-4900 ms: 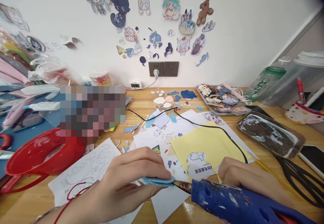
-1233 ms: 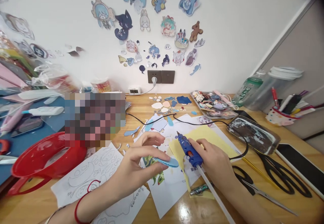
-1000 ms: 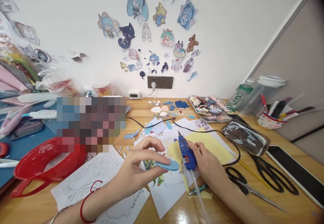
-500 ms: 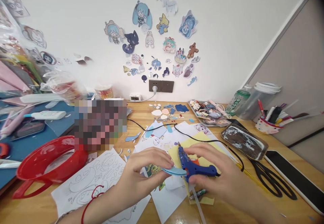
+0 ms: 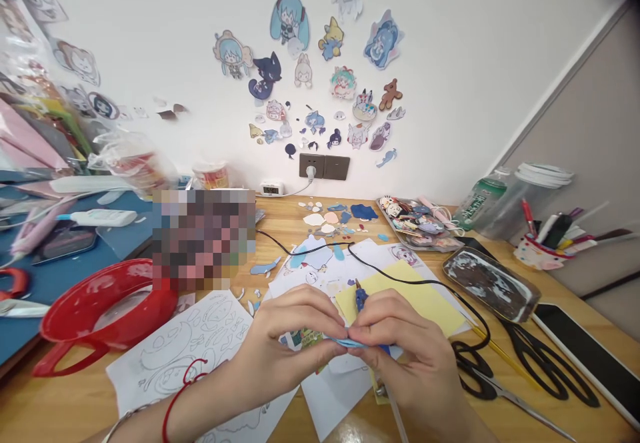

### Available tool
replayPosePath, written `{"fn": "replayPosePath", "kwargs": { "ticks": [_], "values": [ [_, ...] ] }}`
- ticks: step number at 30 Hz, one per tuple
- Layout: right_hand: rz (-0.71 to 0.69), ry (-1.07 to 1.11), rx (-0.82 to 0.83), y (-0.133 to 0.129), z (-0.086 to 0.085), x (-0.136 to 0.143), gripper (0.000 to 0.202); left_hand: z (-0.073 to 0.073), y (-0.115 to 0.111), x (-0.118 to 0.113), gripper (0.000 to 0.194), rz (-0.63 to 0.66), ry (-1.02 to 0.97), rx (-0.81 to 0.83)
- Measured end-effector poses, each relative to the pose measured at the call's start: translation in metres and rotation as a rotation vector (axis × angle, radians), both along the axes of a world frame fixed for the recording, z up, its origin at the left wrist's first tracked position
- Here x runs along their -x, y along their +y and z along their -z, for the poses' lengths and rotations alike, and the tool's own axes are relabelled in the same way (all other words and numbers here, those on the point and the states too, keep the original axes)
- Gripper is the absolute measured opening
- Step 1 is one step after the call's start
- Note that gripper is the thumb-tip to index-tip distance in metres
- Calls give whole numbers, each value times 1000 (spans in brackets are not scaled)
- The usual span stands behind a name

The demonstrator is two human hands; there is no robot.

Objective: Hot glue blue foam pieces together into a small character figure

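Note:
Between my two hands is a small, thin light-blue piece [image 5: 350, 343], seen nearly edge-on; its material I cannot make out for certain. My left hand [image 5: 300, 326], a red cord at the wrist, pinches its left end between thumb and fingers. On the other end my right hand [image 5: 405, 336] pinches it too, the fingertips of both hands almost meeting. Behind my right hand lies a blue glue gun [image 5: 361, 296], mostly hidden, its tip pointing away from me. Under the hands are white paper sheets [image 5: 333, 399] and a yellow sheet [image 5: 423, 296].
At left stand a red bowl [image 5: 100, 343] and a sheet of line drawings [image 5: 175, 356]. Black-handled scissors [image 5: 500, 389], a stained tray [image 5: 493, 281] and a phone [image 5: 590, 356] lie at right. A black cable [image 5: 400, 279] crosses the papers. Cut-out pieces [image 5: 330, 219] lie farther back.
My right hand has moved from around the glue gun to the light-blue piece and now pinches it. The glue gun is mostly covered now. Scissors at right have come into sight.

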State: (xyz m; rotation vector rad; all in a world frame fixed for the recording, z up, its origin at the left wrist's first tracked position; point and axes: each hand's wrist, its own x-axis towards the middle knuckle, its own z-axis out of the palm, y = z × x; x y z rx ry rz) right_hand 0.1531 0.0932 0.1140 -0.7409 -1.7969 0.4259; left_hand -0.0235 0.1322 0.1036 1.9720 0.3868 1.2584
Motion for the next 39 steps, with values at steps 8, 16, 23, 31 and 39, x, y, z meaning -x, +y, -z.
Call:
{"fn": "replayPosePath", "kwargs": {
  "ticks": [8, 16, 23, 31, 39],
  "values": [
    [-30, -30, 270, -3, 9, -2, 36, -4, -1, 4, 20, -12, 73, -67],
    [9, -99, 118, -3, 7, 2, 18, -5, -7, 4, 18, -34, 140, -73],
    [25, -38, 74, -3, 9, 2, 20, -3, -3, 5, 25, -50, 120, -61],
    [7, -8, 183, -3, 16, -4, 29, -1, 1, 10, 21, -48, 70, -133],
    [99, -23, 166, -1, 16, -8, 14, 0, 4, 8, 18, -63, 61, -29]
  ]
}}
